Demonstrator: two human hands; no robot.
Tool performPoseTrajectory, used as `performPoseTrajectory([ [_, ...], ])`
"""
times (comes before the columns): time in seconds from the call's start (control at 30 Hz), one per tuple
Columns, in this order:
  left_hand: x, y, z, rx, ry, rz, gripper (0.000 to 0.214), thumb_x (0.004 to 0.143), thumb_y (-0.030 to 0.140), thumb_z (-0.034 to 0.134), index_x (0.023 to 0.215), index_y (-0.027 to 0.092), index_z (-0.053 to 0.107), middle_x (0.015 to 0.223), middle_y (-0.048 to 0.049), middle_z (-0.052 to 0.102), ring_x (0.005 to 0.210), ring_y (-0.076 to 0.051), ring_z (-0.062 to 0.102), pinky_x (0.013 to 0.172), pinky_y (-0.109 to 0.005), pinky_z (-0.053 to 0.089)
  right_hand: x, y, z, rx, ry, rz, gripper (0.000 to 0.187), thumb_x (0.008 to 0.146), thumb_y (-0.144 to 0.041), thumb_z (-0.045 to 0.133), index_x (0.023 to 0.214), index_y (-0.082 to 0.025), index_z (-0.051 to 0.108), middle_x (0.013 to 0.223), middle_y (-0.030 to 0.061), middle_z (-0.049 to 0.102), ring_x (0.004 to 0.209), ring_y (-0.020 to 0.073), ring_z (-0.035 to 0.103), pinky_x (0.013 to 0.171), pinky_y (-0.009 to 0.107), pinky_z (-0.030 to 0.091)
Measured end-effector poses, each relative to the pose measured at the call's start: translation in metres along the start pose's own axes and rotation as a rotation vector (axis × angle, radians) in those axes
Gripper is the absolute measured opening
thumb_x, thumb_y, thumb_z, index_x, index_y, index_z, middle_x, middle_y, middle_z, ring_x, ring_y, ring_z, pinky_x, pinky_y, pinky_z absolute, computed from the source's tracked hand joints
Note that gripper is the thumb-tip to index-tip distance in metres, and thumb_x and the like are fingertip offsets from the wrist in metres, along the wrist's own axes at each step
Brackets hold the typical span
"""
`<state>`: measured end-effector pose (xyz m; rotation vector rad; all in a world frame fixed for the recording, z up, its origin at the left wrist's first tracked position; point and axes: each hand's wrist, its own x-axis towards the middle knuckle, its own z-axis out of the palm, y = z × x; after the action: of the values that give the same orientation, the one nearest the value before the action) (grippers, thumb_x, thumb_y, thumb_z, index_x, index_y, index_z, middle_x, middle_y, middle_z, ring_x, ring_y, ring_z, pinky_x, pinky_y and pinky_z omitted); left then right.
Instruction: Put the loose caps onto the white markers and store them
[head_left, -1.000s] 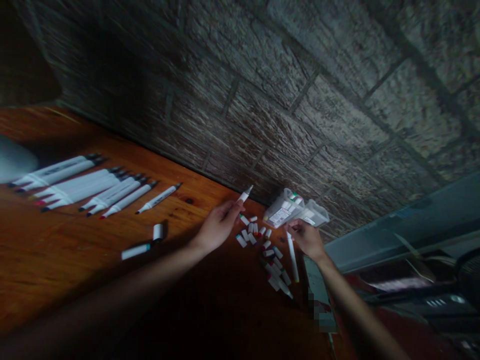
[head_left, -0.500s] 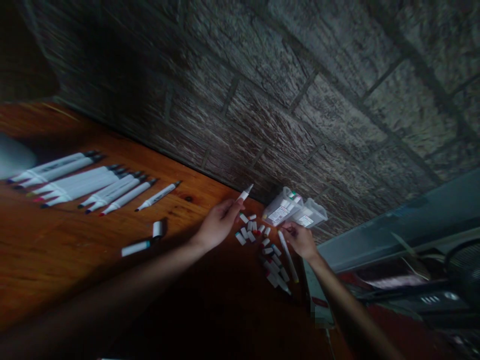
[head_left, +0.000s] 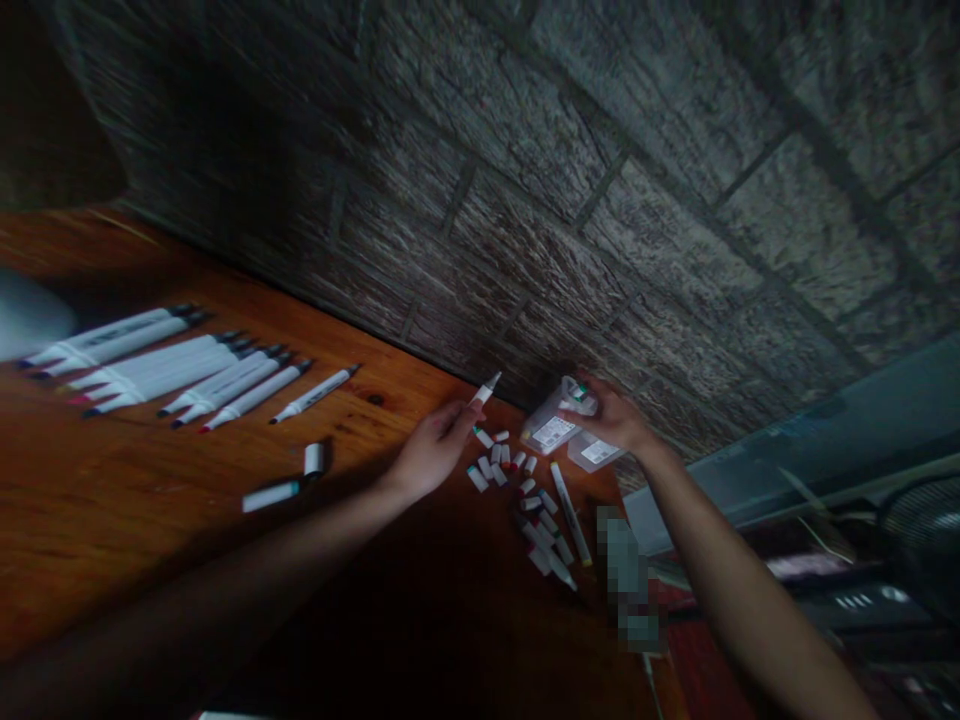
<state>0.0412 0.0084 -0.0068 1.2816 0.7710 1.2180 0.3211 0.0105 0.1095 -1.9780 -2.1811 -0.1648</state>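
Observation:
My left hand [head_left: 435, 450] is closed around a white marker [head_left: 484, 391], its pale tip pointing up toward the wall. My right hand [head_left: 613, 415] is at the open tops of two clear plastic boxes, its dim fingertips beside the first box [head_left: 541, 425] and its palm over the second box [head_left: 596, 452]. A green-ended piece [head_left: 579, 393] shows inside the first box. Whether those fingers grip anything is hidden. Several loose marker caps [head_left: 499, 472] lie between my hands, and a capped white marker [head_left: 571, 515] rests below the boxes.
Several white markers [head_left: 172, 365] lie in a slanted row on the wooden table [head_left: 150, 540]. Nearer are a teal-banded marker piece [head_left: 270, 497] and a white cap [head_left: 313, 458]. A brick-patterned wall [head_left: 510, 230] rises behind. A fan [head_left: 926, 530] stands at right.
My right hand has left the marker on the table and moved up to the boxes. The second box has shifted slightly left. My left hand stays nearly still with its marker.

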Motion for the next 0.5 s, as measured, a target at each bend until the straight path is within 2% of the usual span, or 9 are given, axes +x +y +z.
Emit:
performPoseTrajectory([
  [0.13, 0.002, 0.005, -0.003, 0.064, 0.008, 0.053, 0.043, 0.089, 0.056, 0.053, 0.086, 0.015, 0.066, 0.066, 0.0017, 0.055, 0.064, -0.015, 0.052, 0.061, -0.025, 0.038, 0.009, -0.006, 0.01, -0.009, -0.017, -0.014, 0.072, 0.076, -0.058, 0.069, 0.136, -0.021, 0.055, 0.119, 0.0124, 0.07, 0.106, 0.0302, 0.067, 0.093, 0.043, 0.051],
  [0.27, 0.003, 0.004, -0.005, 0.07, 0.013, 0.076, 0.038, 0.087, 0.053, 0.059, 0.081, 0.015, 0.064, 0.071, 0.0007, 0.058, 0.07, -0.015, 0.055, 0.064, -0.025, 0.04, 0.003, -0.015, -0.002, 0.089, 0.081, 0.025, 0.071, 0.075, -0.058, 0.07, 0.131, -0.017, 0.057, 0.112, 0.0128, 0.07, 0.094, 0.0275, 0.068, 0.087, 0.041, 0.052],
  [0.4, 0.003, 0.001, 0.0, -0.088, -0.057, 0.032, 0.04, 0.08, 0.052, 0.068, 0.094, 0.015, 0.066, 0.09, -0.0055, 0.07, 0.084, -0.019, 0.065, 0.073, -0.028, 0.05, -0.014, -0.03, -0.021, 0.453, 0.24, 0.086, 0.07, 0.07, -0.056, 0.075, 0.126, -0.019, 0.057, 0.111, 0.0084, 0.068, 0.099, 0.0243, 0.064, 0.091, 0.039, 0.05],
  [0.5, 0.001, 0.004, 0.004, -0.182, -0.148, 0.038, 0.049, 0.074, 0.045, 0.076, 0.11, 0.014, 0.064, 0.109, -0.0103, 0.072, 0.099, -0.023, 0.068, 0.087, -0.034, 0.053, -0.031, -0.052, -0.021, 0.8, 0.236, 0.172, 0.068, 0.07, -0.053, 0.078, 0.127, -0.023, 0.057, 0.111, 0.005, 0.068, 0.099, 0.0214, 0.063, 0.09, 0.036, 0.051],
])
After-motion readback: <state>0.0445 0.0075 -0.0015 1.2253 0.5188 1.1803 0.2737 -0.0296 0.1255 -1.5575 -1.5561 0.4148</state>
